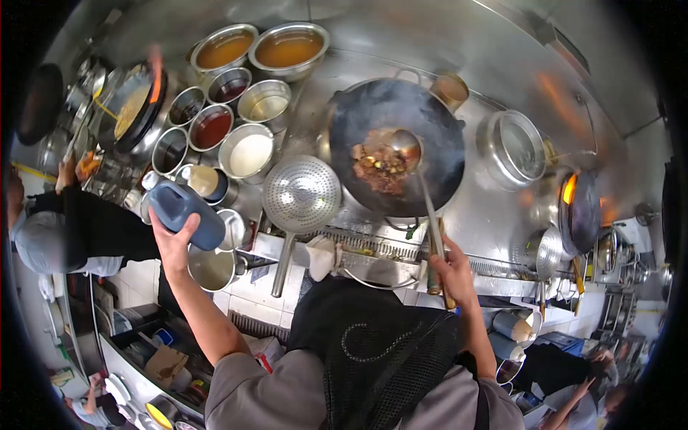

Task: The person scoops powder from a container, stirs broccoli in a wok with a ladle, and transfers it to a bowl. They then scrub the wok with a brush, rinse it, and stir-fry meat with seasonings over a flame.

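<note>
My left hand (174, 245) is wrapped round a dark blue plastic bottle (192, 215), held over the metal pots at the left. My right hand (453, 266) grips a long-handled ladle (407, 147), whose bowl rests among browned chopped food (380, 175) in the black wok (438, 132). A second, wooden-ended handle lies alongside the ladle's handle at my right hand. Smoke or steam hangs over the wok. Between the bottle and the wok, a perforated strainer (302, 197) lies with its handle towards me.
Pots of red sauce (211, 127), white contents (250, 155) and dark liquids stand at the left. Two bowls of amber liquid (290, 49) are behind. A metal pot (517, 149) stands right of the wok. Flame (570, 189) burns further right. A co-worker (79, 229) stands at the left.
</note>
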Demonstrator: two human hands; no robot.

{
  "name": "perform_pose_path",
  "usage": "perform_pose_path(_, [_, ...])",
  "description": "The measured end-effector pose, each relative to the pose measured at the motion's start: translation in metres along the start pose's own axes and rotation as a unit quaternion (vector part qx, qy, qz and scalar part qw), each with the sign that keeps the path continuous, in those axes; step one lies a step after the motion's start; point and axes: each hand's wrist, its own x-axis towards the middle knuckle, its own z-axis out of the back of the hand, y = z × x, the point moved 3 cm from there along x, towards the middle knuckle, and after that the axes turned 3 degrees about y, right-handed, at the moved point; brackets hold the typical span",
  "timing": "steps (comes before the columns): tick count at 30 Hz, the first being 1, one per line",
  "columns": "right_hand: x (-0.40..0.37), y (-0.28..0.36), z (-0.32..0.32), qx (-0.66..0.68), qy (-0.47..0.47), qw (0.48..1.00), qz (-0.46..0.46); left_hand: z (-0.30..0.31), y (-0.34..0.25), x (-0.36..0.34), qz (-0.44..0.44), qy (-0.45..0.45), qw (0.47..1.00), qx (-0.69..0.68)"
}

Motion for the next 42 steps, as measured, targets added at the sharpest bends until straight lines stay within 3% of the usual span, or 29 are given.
perform_pose_path(3, [0.023,0.011,-0.008,-0.221,-0.089,0.97,0.055,0.04,0.007,0.01,-0.014,-0.074,0.996,0.055])
perform_pose_path(5, [0.046,0.027,-0.025,-0.338,-0.09,0.937,0.009,0.066,0.019,0.02,-0.03,-0.139,0.981,0.134])
perform_pose_path(7, [0.077,0.005,-0.021,-0.384,-0.107,0.907,0.138,0.084,0.043,0.034,-0.021,-0.193,0.978,0.073])
perform_pose_path(11, [0.07,0.004,-0.016,-0.296,-0.071,0.931,0.202,0.109,0.101,0.073,-0.031,-0.281,0.94,0.194])
perform_pose_path(13, [0.046,-0.002,0.001,-0.416,-0.01,0.895,0.159,0.113,0.136,0.096,-0.032,-0.263,0.954,0.141])
perform_pose_path(15, [0.021,-0.016,0.024,-0.547,-0.062,0.819,0.163,0.108,0.165,0.114,-0.056,-0.262,0.954,0.136])
perform_pose_path(17, [-0.011,-0.004,0.038,-0.627,-0.093,0.768,0.092,0.101,0.193,0.124,-0.06,-0.272,0.946,0.168])
perform_pose_path(19, [-0.035,0.014,0.05,-0.692,-0.115,0.709,0.08,0.095,0.221,0.131,-0.046,-0.249,0.947,0.197])
perform_pose_path(22, [-0.078,0.061,0.051,-0.681,-0.134,0.715,0.091,0.103,0.266,0.131,-0.023,-0.187,0.94,0.284])
perform_pose_path(24, [-0.107,0.1,0.044,-0.654,-0.145,0.739,0.072,0.092,0.219,0.112,-0.047,-0.215,0.93,0.295])
perform_pose_path(25, [-0.121,0.121,0.036,-0.631,-0.146,0.762,0.001,0.087,0.194,0.101,-0.066,-0.24,0.92,0.303])
perform_pose_path(27, [-0.143,0.134,0.032,-0.571,-0.145,0.804,-0.085,0.066,0.15,0.075,-0.096,-0.267,0.94,0.187])
perform_pose_path(28, [-0.145,0.136,0.028,-0.56,-0.128,0.813,-0.091,0.04,0.122,0.058,-0.127,-0.244,0.926,0.259])
perform_pose_path(29, [-0.145,0.123,0.032,-0.528,-0.109,0.837,-0.089,0.01,0.107,0.044,-0.148,-0.197,0.937,0.247])
perform_pose_path(30, [-0.138,0.106,0.032,-0.527,-0.115,0.839,-0.071,-0.016,0.108,0.03,-0.089,-0.117,0.957,0.251])
perform_pose_path(31, [-0.125,0.083,0.033,-0.527,-0.122,0.839,-0.05,-0.063,0.1,0.009,-0.013,-0.056,0.997,0.055])
perform_pose_path(32, [-0.107,0.05,0.037,-0.491,-0.127,0.862,-0.023,-0.104,0.095,-0.011,-0.092,0.015,0.985,0.142])
perform_pose_path(35, [-0.041,-0.063,0.05,-0.311,-0.138,0.933,0.117,-0.229,0.045,-0.074,-0.186,0.273,0.943,0.031])
perform_pose_path(37, [-0.025,-0.025,0.017,-0.21,-0.152,0.965,-0.035,-0.293,0.05,-0.114,-0.239,0.371,0.895,0.07])
perform_pose_path(40, [0.01,-0.028,0.019,-0.187,-0.187,0.964,0.004,-0.359,0.062,-0.154,-0.266,0.375,0.882,0.105])
perform_pose_path(41, [0.03,-0.04,0.028,-0.255,-0.212,0.939,0.091,-0.374,0.072,-0.162,-0.259,0.356,0.891,0.112])
perform_pose_path(42, [0.045,-0.044,0.033,-0.228,-0.21,0.948,0.076,-0.381,0.078,-0.167,-0.267,0.353,0.889,0.12])
